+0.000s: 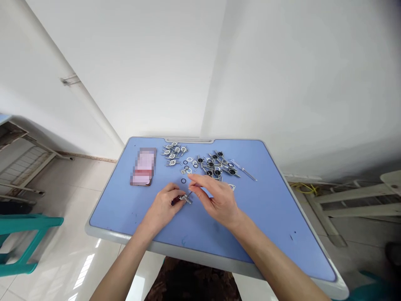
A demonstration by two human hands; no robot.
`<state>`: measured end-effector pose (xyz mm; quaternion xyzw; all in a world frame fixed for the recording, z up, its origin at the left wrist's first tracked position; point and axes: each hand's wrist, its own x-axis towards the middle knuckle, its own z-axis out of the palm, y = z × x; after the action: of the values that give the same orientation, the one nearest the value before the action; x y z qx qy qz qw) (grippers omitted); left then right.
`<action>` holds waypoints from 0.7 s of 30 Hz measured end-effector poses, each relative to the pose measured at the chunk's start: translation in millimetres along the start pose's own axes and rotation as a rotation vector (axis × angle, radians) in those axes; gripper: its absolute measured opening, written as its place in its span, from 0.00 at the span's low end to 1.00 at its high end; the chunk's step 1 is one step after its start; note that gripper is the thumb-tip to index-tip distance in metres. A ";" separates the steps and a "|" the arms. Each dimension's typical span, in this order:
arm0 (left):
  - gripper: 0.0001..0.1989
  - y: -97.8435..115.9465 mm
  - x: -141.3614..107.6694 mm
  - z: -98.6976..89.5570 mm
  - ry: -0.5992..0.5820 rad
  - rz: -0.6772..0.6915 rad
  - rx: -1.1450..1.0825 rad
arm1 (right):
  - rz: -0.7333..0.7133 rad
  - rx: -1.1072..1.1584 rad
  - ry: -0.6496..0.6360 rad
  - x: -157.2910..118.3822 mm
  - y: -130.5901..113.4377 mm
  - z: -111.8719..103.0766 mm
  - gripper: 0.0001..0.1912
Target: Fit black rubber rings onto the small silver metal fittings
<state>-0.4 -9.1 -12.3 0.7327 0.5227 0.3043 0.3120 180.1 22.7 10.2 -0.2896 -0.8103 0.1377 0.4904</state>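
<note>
My left hand pinches a small silver metal fitting with a flange and a short tube, low over the blue table. Beside it, my right hand is closed, thumb and forefinger brought together at the fitting's upper end. A thin dark sliver shows by those fingertips, too small to name. A black rubber ring lies on the table just beyond the hands. More rings and flat oval gaskets are scattered behind it, partly hidden by my right hand.
Silver fittings lie at the back left of the blue table; several with black centres are heaped at the back right. A slim screwdriver lies beyond them. A phone rests at left. A green stool stands on the floor.
</note>
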 end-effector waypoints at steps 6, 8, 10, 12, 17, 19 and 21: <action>0.08 -2.5 0.2 0.7 0.009 0.023 0.001 | -0.002 0.089 -0.145 4.8 -2.4 -8.7 0.24; 0.08 -2.5 0.0 0.6 0.016 0.029 0.004 | 0.008 0.063 -0.088 5.6 -1.3 -7.3 0.21; 0.08 -2.4 -0.1 0.4 0.016 0.027 0.007 | 0.016 -0.007 -0.011 5.6 0.6 -4.6 0.16; 0.08 -2.3 0.0 0.2 0.012 0.020 0.010 | 0.027 -0.041 0.024 5.7 1.8 -3.0 0.14; 0.08 -2.1 0.6 -0.1 0.003 0.012 0.013 | 0.056 0.146 -0.122 6.5 -0.5 -5.0 0.22; 0.08 -1.6 0.6 -0.5 0.002 0.011 0.014 | 0.075 0.156 -0.108 6.3 -1.1 -4.2 0.21; 0.08 -1.1 0.6 -0.8 0.003 0.008 0.015 | 0.090 0.097 -0.044 5.8 -0.7 -2.3 0.16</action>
<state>-1.5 -8.2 -12.7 0.7366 0.5225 0.3029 0.3045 179.9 25.5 15.8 -0.2985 -0.7994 0.2051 0.4793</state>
